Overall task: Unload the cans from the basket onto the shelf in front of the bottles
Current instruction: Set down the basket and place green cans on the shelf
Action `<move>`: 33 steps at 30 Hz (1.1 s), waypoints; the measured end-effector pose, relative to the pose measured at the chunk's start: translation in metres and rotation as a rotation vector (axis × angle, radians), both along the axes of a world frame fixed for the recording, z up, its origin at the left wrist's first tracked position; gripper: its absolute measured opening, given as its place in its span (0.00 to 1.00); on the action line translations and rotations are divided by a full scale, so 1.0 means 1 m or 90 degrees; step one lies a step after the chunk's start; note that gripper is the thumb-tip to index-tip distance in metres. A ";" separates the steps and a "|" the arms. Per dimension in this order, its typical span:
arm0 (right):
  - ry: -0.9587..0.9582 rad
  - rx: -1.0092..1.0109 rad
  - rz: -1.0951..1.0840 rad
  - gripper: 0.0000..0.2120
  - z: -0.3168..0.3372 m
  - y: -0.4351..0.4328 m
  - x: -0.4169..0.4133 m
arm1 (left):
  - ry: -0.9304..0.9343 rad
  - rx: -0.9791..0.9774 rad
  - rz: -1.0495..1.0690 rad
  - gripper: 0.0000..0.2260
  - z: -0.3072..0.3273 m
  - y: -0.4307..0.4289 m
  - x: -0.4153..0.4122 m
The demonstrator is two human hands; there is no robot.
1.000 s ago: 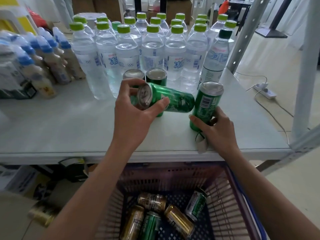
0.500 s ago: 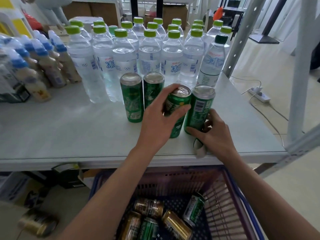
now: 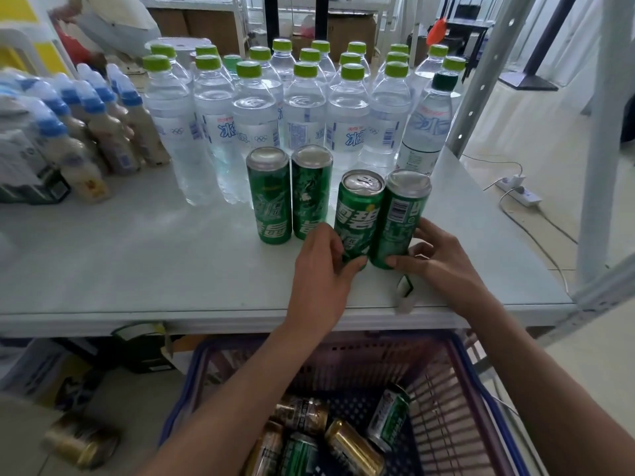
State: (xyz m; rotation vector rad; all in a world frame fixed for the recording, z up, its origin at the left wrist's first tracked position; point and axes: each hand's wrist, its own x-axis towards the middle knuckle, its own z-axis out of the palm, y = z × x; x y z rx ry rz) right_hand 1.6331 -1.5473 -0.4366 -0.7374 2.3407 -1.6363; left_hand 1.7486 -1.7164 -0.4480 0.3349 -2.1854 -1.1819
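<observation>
Several tall green cans stand upright on the white shelf [image 3: 137, 262] in front of clear water bottles [image 3: 302, 111] with green caps. My left hand [image 3: 323, 269] grips the base of the third green can [image 3: 359, 214]. My right hand [image 3: 436, 259] holds the base of the fourth green can [image 3: 402, 214], which touches the third. Two more green cans [image 3: 271, 197] stand just to the left, closer to the bottles. Below the shelf edge, the blue basket [image 3: 481, 424] holds several gold and green cans [image 3: 350, 444] lying on their sides.
Small bottles with blue caps [image 3: 86, 132] crowd the shelf's left side. A metal upright [image 3: 481, 84] rises at the shelf's right rear corner. A gold can [image 3: 82, 441] lies on the floor at lower left. A power strip [image 3: 519, 194] and cables lie on the floor at right.
My left hand has turned the can from lying sideways in the air to upright and set it down beside the right-hand can. Both hands have slid down to the cans' bases.
</observation>
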 end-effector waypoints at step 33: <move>0.115 0.170 -0.173 0.24 -0.003 -0.034 -0.009 | -0.140 -0.002 0.103 0.04 0.004 -0.069 0.006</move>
